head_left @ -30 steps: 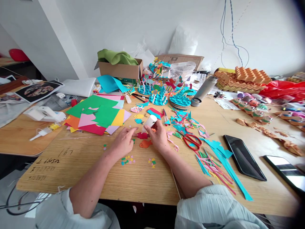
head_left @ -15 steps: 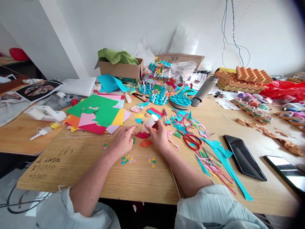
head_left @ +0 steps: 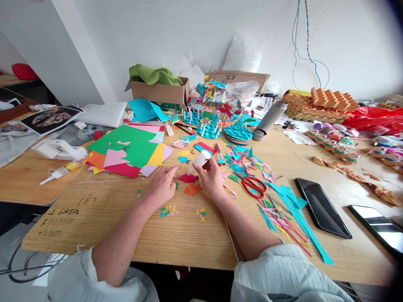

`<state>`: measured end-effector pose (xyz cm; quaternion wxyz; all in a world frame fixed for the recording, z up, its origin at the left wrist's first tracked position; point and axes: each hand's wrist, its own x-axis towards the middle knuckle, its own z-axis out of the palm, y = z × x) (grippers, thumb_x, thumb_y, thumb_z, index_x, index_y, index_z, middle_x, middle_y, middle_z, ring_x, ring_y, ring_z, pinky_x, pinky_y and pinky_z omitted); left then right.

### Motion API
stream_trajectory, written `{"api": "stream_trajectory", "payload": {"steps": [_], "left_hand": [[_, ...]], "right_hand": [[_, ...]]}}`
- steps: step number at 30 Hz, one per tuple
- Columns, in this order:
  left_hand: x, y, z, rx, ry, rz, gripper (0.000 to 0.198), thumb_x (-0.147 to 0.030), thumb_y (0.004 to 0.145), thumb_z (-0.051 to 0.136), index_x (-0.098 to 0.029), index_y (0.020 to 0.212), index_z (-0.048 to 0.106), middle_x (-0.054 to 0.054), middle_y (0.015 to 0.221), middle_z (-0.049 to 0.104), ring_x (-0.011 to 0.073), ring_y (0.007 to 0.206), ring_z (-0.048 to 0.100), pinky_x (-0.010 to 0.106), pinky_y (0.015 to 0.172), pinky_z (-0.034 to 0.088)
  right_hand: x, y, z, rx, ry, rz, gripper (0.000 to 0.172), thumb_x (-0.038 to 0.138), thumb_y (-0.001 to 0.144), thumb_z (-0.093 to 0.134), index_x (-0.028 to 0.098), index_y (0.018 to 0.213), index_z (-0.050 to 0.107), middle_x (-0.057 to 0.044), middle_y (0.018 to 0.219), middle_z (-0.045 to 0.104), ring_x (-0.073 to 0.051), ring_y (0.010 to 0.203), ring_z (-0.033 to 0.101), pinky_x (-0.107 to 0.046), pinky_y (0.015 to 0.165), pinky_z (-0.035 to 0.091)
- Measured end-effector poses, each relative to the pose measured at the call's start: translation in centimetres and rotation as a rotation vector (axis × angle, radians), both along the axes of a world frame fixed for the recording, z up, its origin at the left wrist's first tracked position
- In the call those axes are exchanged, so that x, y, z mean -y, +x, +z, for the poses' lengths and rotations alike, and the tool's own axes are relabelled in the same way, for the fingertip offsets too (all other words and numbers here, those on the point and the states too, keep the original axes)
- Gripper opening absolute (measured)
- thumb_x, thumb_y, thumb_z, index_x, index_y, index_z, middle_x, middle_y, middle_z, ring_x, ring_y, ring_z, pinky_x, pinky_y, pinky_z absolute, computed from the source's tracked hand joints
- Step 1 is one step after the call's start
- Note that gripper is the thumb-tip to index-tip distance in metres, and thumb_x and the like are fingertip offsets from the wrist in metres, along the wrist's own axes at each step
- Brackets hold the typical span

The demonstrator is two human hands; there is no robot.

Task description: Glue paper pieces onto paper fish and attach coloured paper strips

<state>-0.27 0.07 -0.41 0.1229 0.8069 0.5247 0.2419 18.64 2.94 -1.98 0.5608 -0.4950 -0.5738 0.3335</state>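
Wooden worktable [head_left: 78,226], cluttered with craft paper. What's the right hand [head_left: 211,180] doing?

Narrow pinch on a white glue stick [head_left: 198,162], tilted up, just above a red paper fish [head_left: 189,178] lying flat on the table.

Left hand [head_left: 161,187]?

Holding nothing, fingers loose, index finger out at the fish's edge. Can't tell if it's touching.

Around them?

Orange paper fish [head_left: 192,189] just below, confetti dots [head_left: 168,211] nearer the person, stacked colored paper sheets [head_left: 126,151] to the left, red scissors [head_left: 254,187] to the right.
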Motion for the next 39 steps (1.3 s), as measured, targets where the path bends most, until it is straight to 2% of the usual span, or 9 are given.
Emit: {"api": "stream_trajectory", "payload": {"steps": [10, 15, 20, 39], "left_hand": [[0.01, 0.03, -0.10, -0.006, -0.043, 0.000, 0.064, 0.005, 0.070, 0.043, -0.014, 0.131, 0.052, 0.008, 0.106, 0.072, 0.0233, 0.115, 0.059, 0.042, 0.105, 0.045], [0.03, 0.10, -0.01, 0.010, -0.030, -0.002, 0.064, 0.005, 0.070, 0.043, -0.014, 0.131, 0.052, 0.008, 0.105, 0.072, 0.0234, 0.113, 0.059, 0.042, 0.104, 0.046], [0.02, 0.10, 0.03, 0.002, -0.004, -0.002, 0.066, 0.005, 0.070, 0.043, -0.016, 0.132, 0.052, 0.006, 0.106, 0.073, 0.0238, 0.112, 0.059, 0.043, 0.103, 0.045], [0.11, 0.13, -0.16, -0.022, -0.068, -0.015, 0.065, 0.003, 0.073, 0.043, -0.014, 0.135, 0.049, 0.009, 0.108, 0.070, 0.0227, 0.114, 0.058, 0.042, 0.103, 0.045]], "right_hand": [[0.09, -0.04, 0.11, 0.032, -0.004, -0.023, 0.032, 0.050, 0.078, 0.068, 0.022, 0.085, 0.054, -0.003, 0.079, 0.065, -0.020, 0.072, 0.063, -0.034, 0.069, 0.050], [0.29, -0.25, 0.27, 0.042, 0.023, 0.010, 0.031, 0.048, 0.079, 0.067, 0.022, 0.090, 0.054, -0.003, 0.084, 0.067, -0.020, 0.075, 0.064, -0.034, 0.072, 0.052], [0.36, -0.35, 0.16, 0.087, 0.004, 0.012, 0.028, 0.046, 0.079, 0.068, 0.023, 0.085, 0.053, -0.003, 0.083, 0.067, -0.021, 0.077, 0.065, -0.035, 0.071, 0.051], [0.63, -0.61, 0.37, 0.181, 0.019, 0.064, 0.032, 0.044, 0.081, 0.067, 0.020, 0.099, 0.056, -0.004, 0.087, 0.067, -0.020, 0.080, 0.063, -0.034, 0.074, 0.049]]}}
